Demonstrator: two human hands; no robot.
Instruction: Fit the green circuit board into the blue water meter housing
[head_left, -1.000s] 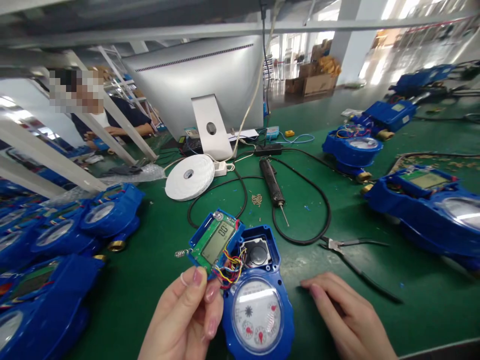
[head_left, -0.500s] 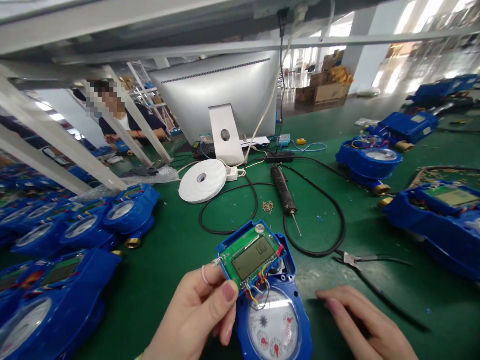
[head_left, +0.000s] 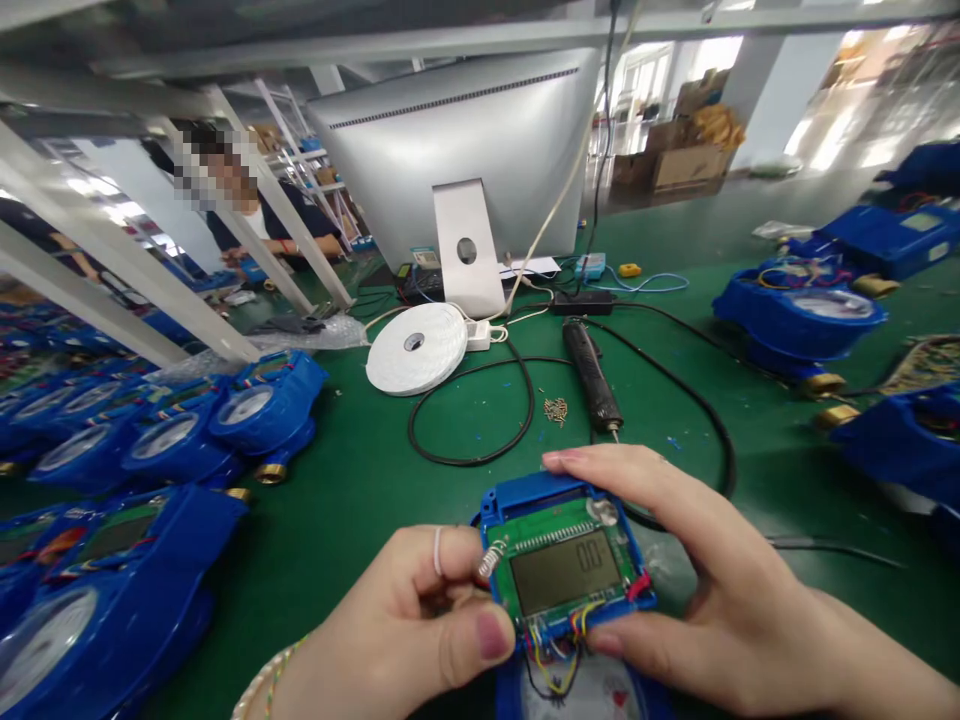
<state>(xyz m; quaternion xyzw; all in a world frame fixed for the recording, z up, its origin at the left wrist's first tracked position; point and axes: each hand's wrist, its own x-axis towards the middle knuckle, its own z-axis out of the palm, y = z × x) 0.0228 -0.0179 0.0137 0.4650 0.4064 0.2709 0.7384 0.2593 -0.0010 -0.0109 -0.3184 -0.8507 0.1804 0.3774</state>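
A green circuit board with an LCD (head_left: pixel 566 570) sits in a blue frame above the round dial of a blue water meter (head_left: pixel 592 690). Coloured wires hang from its lower edge, and a small spring stands at its left side. My left hand (head_left: pixel 420 620) is closed on the board's left edge, thumb in front. Around the right side wraps my right hand (head_left: pixel 720 590), fingers on the top edge and thumb at the bottom. Most of the dial is hidden below the board. Beyond my right hand lies a black electric screwdriver (head_left: pixel 592 375), near a pile of small screws (head_left: pixel 555 410).
Several blue meters (head_left: pixel 262 405) crowd the left side; others (head_left: pixel 799 310) stand at right. A white tape roll (head_left: pixel 416 350) lies before a silver monitor (head_left: pixel 465 150). Black cable loops across the green table. A plier handle (head_left: pixel 840 548) shows past my right hand. Another person sits behind the frame.
My right hand has come from the table onto the board's right side. The board has moved right and now covers more of the dial. The camera view has shifted.
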